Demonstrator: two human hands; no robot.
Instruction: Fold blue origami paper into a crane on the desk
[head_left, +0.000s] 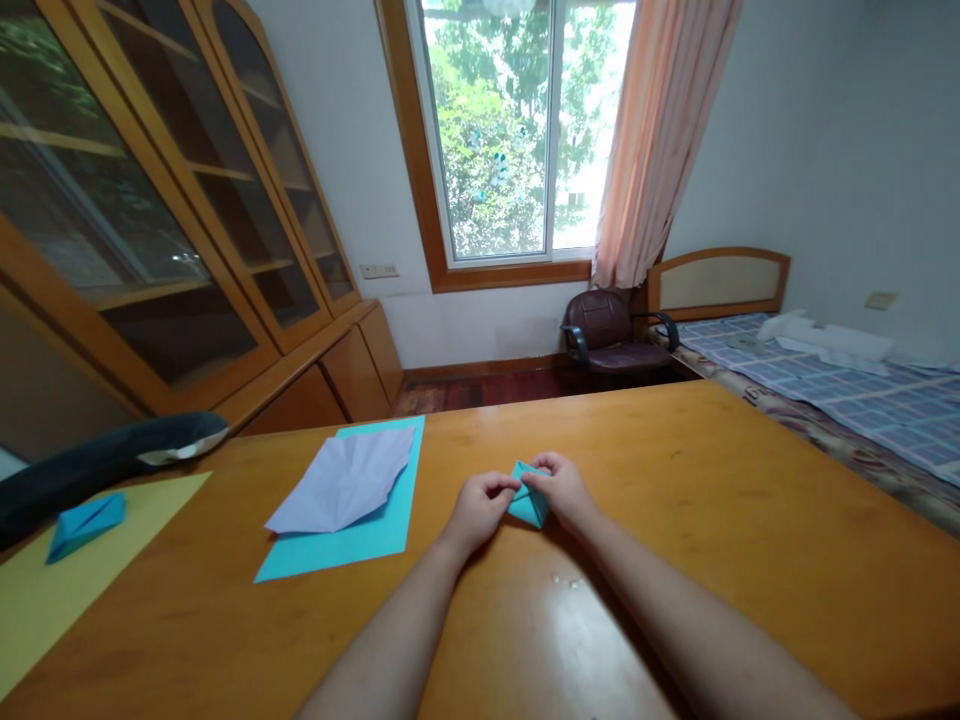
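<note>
A small turquoise folded paper is held just above or on the wooden table, between my two hands. My left hand pinches its left edge, thumb and forefinger pressed together there. My right hand grips the upper right part, with the thumb on top and the fingers behind. Crease lines and overlapping flaps show on the paper's near face. Its far side is partly covered by my right fingers, and whether it rests on the table I cannot tell.
Left on the wooden table lie a creased white paper over a turquoise sheet, and a blue folded paper on a yellow sheet. A dark curved object sits at the far left edge. Beyond stand a chair and a bed.
</note>
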